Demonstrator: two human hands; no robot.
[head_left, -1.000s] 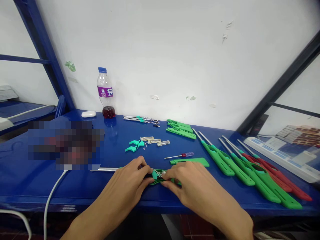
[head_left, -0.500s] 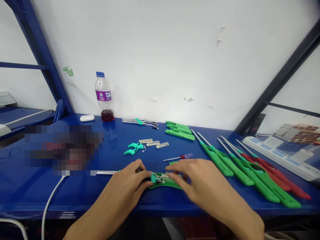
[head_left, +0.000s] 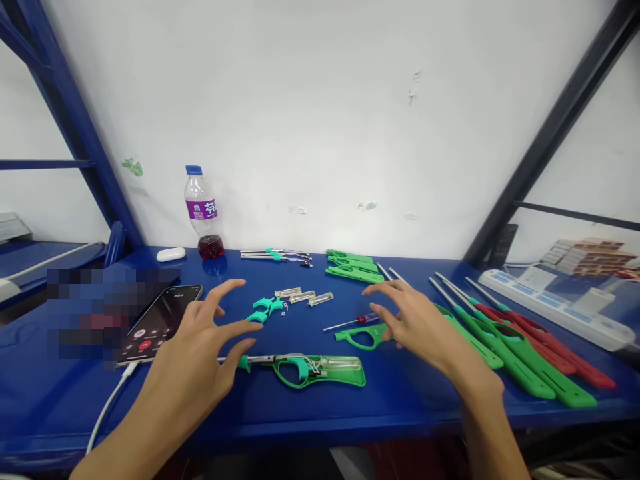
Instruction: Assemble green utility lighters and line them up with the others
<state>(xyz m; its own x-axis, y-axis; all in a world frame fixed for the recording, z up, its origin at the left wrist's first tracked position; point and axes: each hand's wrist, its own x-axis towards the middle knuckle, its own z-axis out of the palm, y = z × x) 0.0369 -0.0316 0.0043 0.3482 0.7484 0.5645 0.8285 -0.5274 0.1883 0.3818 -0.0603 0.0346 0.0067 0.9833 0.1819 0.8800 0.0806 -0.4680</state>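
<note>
A green lighter casing half [head_left: 347,377] lies open-side up at the front of the table. In it sit a clear fuel tank [head_left: 340,363], a teal trigger [head_left: 302,367] and thin wires; a metal tube runs out leftward. My left hand [head_left: 200,353] hovers over the tube end, thumb and fingers apart, holding nothing. My right hand [head_left: 413,320] is above another green casing half [head_left: 363,339], its fingers spread and partly covering that piece; whether they touch it I cannot tell. Just behind it lies a screwdriver [head_left: 353,323] with a purple and red handle.
Behind are loose teal triggers [head_left: 260,315], clear fuel tanks [head_left: 303,297], metal tubes with wires [head_left: 275,255] and green casing halves [head_left: 353,267]. Several assembled lighters [head_left: 530,360] lie right, near a power strip [head_left: 555,310]. Left are a phone [head_left: 167,313] with cable and a bottle [head_left: 203,217].
My left hand has let go of the lighter parts and moved left, opening. My right hand has risen off the casing and shifted right, uncovering the fuel tank.
</note>
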